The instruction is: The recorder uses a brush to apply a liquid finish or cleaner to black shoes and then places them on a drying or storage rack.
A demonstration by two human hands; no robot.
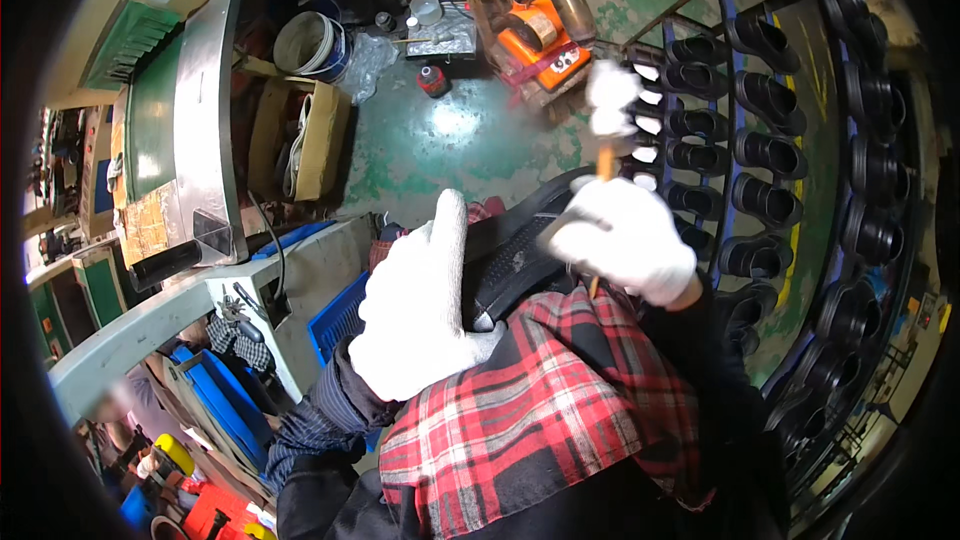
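My left hand [415,310], in a white knitted glove, holds a black shoe [515,265] over my lap. Its index finger stretches along the shoe's side and the thumb lies by the near end. A dotted, textured surface shows on the shoe. My right hand [630,240], also white-gloved and slightly blurred, grips a thin wooden-handled swab [605,160] at the shoe's right side. The swab's fluffy white head points away from me, smeared by motion. A red plaid cloth [530,370] covers my lap below both hands.
To the right stand racks with rows of black shoes [765,200]. Ahead on the green floor are a red-and-black bottle [433,81], a white bucket [305,45] and a crate with orange items [545,45]. A metal-edged bench [205,120] and cardboard box [325,140] stand left, beside a blue basket [340,315].
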